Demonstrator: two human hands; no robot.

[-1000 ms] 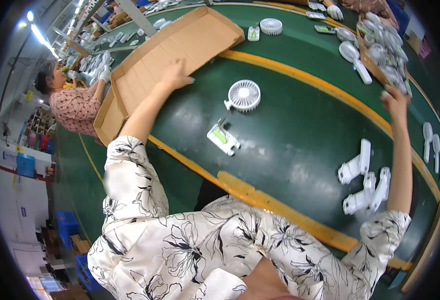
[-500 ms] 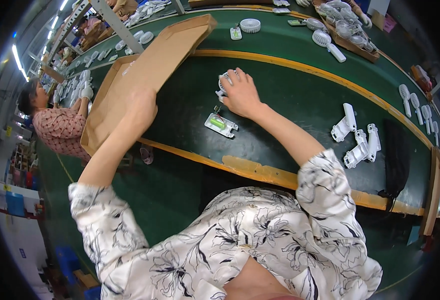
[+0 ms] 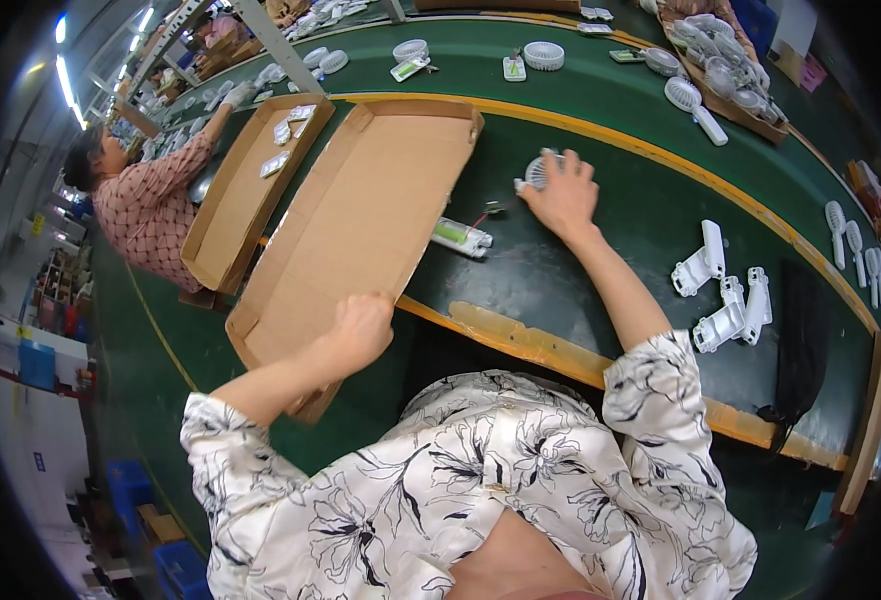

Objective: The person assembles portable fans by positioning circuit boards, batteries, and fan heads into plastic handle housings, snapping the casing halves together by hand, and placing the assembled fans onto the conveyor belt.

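Note:
My left hand [image 3: 362,328] is closed on the near right edge of a shallow cardboard tray [image 3: 370,190], which has nothing in it. The tray slants over the bench edge, its far end above the green work surface. Farther right, my right hand [image 3: 567,195] has its fingers curled over a round white fan head [image 3: 536,173], partly hidden by the hand. Between them, a white handle shell [image 3: 474,242] with a green battery sticks out from beside the tray, partly covered by it. A thin wire runs from it to a small circuit board [image 3: 495,208].
A second cardboard tray [image 3: 222,240] with several white parts stands at left beside a co-worker [image 3: 150,210]. White handle shells [image 3: 725,308] and a black cloth [image 3: 798,340] lie on the right. Beyond the orange strip, a conveyor [image 3: 600,95] carries fan parts.
The cardboard tray has swung right and down over the bench, uncovering the second tray and partly covering the battery shell. My right hand and the fan head have shifted right. The co-worker's arm now reaches away.

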